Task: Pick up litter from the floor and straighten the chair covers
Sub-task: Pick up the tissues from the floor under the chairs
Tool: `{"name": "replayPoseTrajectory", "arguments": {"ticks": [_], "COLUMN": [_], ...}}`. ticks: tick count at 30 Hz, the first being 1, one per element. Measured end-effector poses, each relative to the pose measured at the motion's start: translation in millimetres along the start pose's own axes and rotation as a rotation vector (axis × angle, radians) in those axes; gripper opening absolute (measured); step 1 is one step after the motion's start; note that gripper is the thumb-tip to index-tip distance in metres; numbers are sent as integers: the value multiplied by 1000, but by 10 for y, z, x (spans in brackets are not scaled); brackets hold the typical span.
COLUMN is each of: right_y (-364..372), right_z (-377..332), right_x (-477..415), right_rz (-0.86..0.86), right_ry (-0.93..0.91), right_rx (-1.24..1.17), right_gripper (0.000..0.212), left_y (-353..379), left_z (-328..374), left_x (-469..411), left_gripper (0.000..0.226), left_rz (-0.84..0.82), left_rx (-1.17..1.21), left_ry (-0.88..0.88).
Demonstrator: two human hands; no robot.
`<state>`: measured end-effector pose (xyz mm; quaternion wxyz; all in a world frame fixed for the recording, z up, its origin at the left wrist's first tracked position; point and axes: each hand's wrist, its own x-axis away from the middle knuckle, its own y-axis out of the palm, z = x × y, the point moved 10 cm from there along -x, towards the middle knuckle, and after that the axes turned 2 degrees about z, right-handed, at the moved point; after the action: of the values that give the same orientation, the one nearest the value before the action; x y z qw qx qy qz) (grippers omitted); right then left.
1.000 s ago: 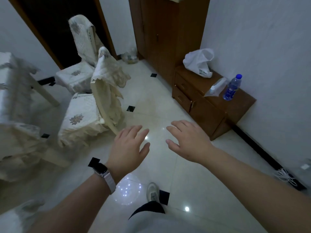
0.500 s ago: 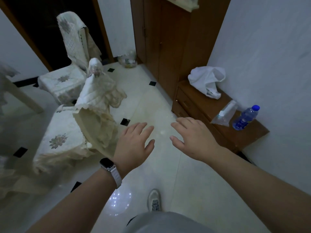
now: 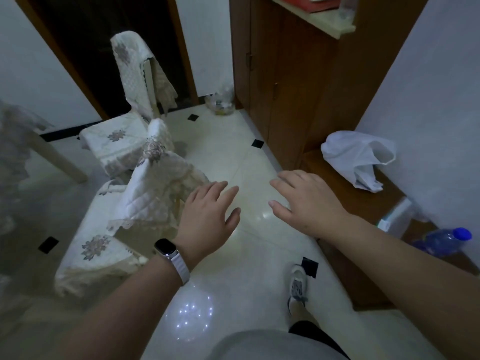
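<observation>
Closer now, the left hand (image 3: 205,219) and right hand (image 3: 309,203), both empty and flat-fingered, should lift the rumpled cream quilted chair-back cover (image 3: 153,196) squarely over its frame.

A lane of bare tiled floor (image 3: 233,157) ran ahead between my open left hand (image 3: 207,216) and right hand (image 3: 309,203). At its far end a clear bag (image 3: 222,103) sat against the tall wardrobe (image 3: 280,74). The near chair cover (image 3: 155,193) hung rumpled just beside my left fingers, and the far chair (image 3: 135,74) behind it closed that side. On my right the low cabinet (image 3: 363,203) lined the wall, its top crowded by a white plastic bag (image 3: 355,162) and a water bottle (image 3: 441,242).
</observation>
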<state>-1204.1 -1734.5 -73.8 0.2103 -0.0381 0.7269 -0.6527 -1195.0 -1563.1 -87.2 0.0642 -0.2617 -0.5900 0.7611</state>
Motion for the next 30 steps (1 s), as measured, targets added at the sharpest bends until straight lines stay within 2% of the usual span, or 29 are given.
{"name": "replayPoseTrajectory", "arguments": {"ticks": [11,16,24,30], "right_y": [328,477,781,1188], "right_z": [1411,1828,1752,1604], "right_x": [-1466,-2033,-2845,-3630], "right_rz": [-37,-90,-57,-105], "right_ry": [-138,-230,-364,-412], "right_rx": [-112,-122,-202,-189], "right_gripper": [52,54,50,49], "left_y": [590,787,840,1071], "left_z": [-67,-119,-654,-1396], "left_x": [-1668,-2108,-2531,-2907], "left_gripper": [51,49,49,50], "left_rz": [-69,-77,-64,-71], "left_rx": [-134,-188,-228,-245], "left_ry": [-195,-263,-397,-443]}}
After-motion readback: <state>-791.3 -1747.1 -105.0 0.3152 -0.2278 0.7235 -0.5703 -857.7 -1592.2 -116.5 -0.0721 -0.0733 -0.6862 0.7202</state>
